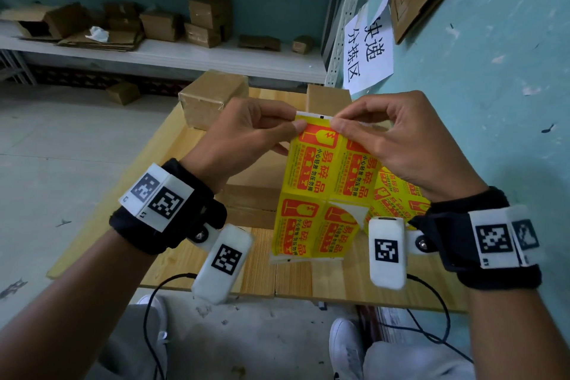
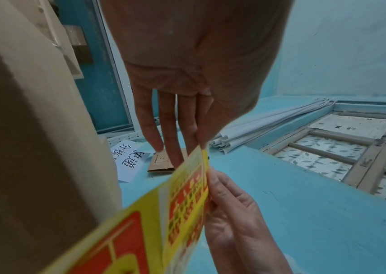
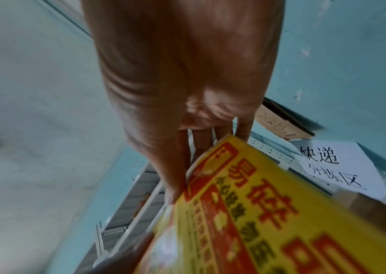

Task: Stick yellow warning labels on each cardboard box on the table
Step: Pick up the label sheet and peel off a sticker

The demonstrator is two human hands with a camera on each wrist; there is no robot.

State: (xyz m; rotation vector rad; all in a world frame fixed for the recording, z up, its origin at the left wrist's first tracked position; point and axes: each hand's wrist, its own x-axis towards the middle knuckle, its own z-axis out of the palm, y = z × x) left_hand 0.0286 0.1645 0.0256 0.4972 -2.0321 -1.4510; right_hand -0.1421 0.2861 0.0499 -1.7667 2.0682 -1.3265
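A sheet of yellow warning labels (image 1: 320, 182) with red print hangs upright above the table, and one lower label's corner curls off its backing. My left hand (image 1: 256, 129) pinches the sheet's top edge at the left between thumb and forefinger. My right hand (image 1: 382, 136) pinches the same top edge just to the right. The label sheet (image 2: 187, 200) shows edge-on in the left wrist view and the label sheet (image 3: 269, 213) fills the right wrist view. Cardboard boxes stand behind: one at the back left (image 1: 212, 99), one at the back right (image 1: 327, 99), and one (image 1: 253, 191) under the sheet.
The wooden table (image 1: 308, 281) has its front edge near my legs. More yellow labels (image 1: 398, 194) lie to the right under my right hand. A white shelf (image 1: 172, 52) with several cardboard boxes stands behind. A paper sign (image 1: 367, 46) hangs on the teal wall.
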